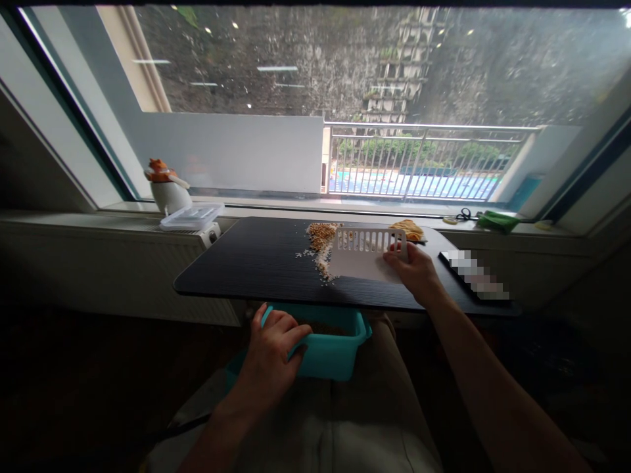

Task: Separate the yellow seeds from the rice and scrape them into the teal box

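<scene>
Right hand (413, 268): ours is clamped on the right end of a white slotted plate (359, 264).
Grains (323, 235): left of that hand, beside the plate, on our dark counter (246, 256) (golden and white, some scattered).
Left hand (279, 341): ours curls over the rim of the teal bin (330, 355), which extends rightward from it.

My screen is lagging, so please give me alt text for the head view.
The right hand holds a white slotted scraper beside golden and white grains on a dark table. The left hand holds the rim of a turquoise bin below the table's near edge. A window lies beyond.
</scene>
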Available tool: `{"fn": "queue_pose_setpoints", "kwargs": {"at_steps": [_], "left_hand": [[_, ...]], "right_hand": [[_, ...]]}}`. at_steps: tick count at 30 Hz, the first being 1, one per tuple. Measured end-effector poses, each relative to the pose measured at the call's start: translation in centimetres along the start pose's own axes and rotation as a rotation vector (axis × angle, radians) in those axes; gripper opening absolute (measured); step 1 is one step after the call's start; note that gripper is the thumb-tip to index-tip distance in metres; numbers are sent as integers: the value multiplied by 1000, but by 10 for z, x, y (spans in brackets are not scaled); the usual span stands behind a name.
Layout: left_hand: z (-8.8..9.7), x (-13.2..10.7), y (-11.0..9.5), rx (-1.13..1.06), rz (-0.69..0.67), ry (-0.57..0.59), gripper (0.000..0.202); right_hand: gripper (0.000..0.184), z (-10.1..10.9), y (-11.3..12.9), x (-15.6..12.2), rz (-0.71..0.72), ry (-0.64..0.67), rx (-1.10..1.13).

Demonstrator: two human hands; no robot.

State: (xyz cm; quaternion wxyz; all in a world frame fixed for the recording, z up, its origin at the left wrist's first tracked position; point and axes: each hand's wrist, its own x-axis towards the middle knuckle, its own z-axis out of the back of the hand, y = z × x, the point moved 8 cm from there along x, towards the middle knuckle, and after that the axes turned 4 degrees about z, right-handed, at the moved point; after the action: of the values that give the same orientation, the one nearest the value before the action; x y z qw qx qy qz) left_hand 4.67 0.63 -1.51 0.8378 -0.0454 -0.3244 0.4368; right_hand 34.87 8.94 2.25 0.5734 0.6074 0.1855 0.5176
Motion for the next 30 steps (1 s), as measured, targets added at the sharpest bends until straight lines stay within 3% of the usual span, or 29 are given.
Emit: {"fn": "queue_pose_setpoints", "kwargs": {"at_steps": [19, 25, 30], "left_hand": [[1, 0, 1, -2, 13, 15, 31], [7, -2, 7, 8, 21, 1, 31], [9, -3, 12, 17, 30, -7, 29]], "right_hand": [[31, -24, 6, -8, 35, 99, 41], [34, -48, 5, -24, 8, 198, 101], [36, -45, 4, -28, 1, 277, 159]]}}
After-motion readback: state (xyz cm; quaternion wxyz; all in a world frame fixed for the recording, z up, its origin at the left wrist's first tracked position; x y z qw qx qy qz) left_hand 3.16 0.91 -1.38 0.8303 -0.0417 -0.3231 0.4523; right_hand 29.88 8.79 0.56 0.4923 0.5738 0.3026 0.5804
